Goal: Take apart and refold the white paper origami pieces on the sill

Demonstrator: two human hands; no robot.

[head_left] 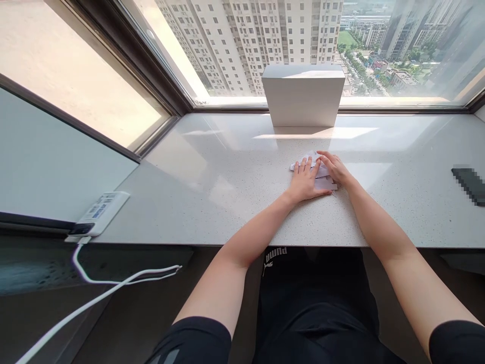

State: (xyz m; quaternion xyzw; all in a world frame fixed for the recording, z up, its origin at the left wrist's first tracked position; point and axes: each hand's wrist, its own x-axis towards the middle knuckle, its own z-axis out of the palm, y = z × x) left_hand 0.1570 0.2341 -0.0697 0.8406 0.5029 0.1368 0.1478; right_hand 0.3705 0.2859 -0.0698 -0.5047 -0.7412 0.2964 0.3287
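Pieces of white folded paper (324, 183) lie on the pale speckled sill, partly covered by my hands. My left hand (304, 183) rests flat over the paper with its fingers spread, the thumb stretched towards the paper's near right end. At the far right side of the paper is my right hand (335, 168), its fingers bent and its thumb and forefinger close together at the paper's upper part. The exact contact of those fingertips is too small to make out. How the paper is folded under my palm is hidden.
A white box (305, 98) stands upright by the window, beyond my hands. A dark, blurred-out phone-like object (470, 184) lies at the right. On the left edge sits a white power strip (106, 212) with a white cable (94, 303) hanging down. The sill's front edge is before my body.
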